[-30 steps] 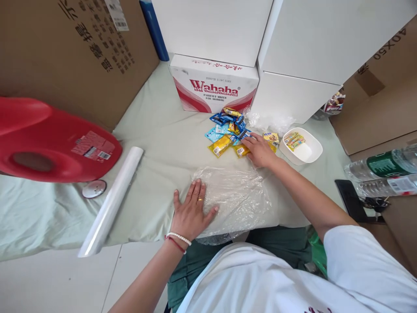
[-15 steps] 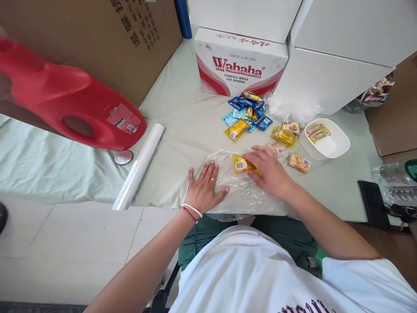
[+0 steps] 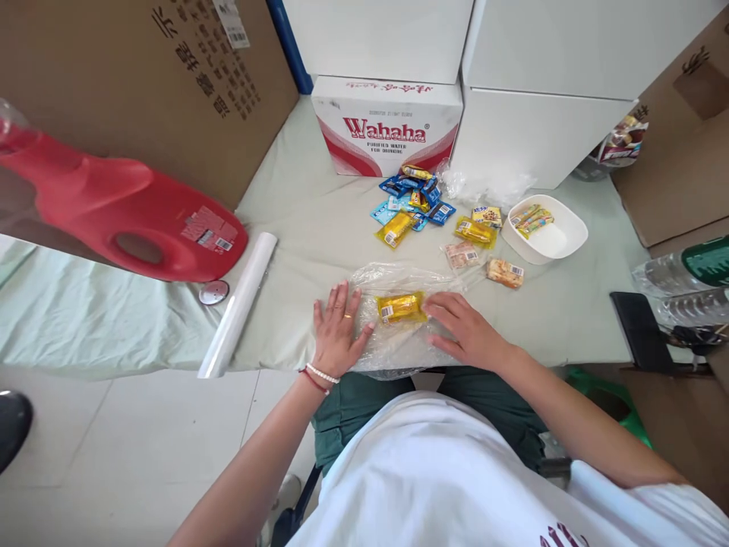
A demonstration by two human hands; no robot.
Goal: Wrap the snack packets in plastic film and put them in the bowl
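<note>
A yellow-wrapped snack (image 3: pixel 402 308) lies on a crumpled sheet of clear plastic film (image 3: pixel 392 346) at the table's near edge. My left hand (image 3: pixel 337 328) rests flat with fingers spread on the film's left side, apart from the snack. To the right, my right hand (image 3: pixel 464 327) has its fingers loosely apart; its fingertips are beside the snack's right end, and whether they touch it I cannot tell. Beyond the right hand lie a pink-toned packet (image 3: pixel 461 255), a brownish packet (image 3: pixel 505 273) and another yellow snack (image 3: pixel 476 232).
A roll of plastic film (image 3: pixel 239 304) and a red jug (image 3: pixel 142 220) are at left. Blue and yellow packets (image 3: pixel 411 199) lie before the Wahaba-style carton (image 3: pixel 390 125). A white bowl (image 3: pixel 561 239) holds snacks. At right are a black phone-like slab (image 3: pixel 641 330) and bottles (image 3: pixel 683 266).
The right hand has let go of the yellow snack, which now lies on the film between both hands. The left hand remains flat on the film. The camera view has shifted.
</note>
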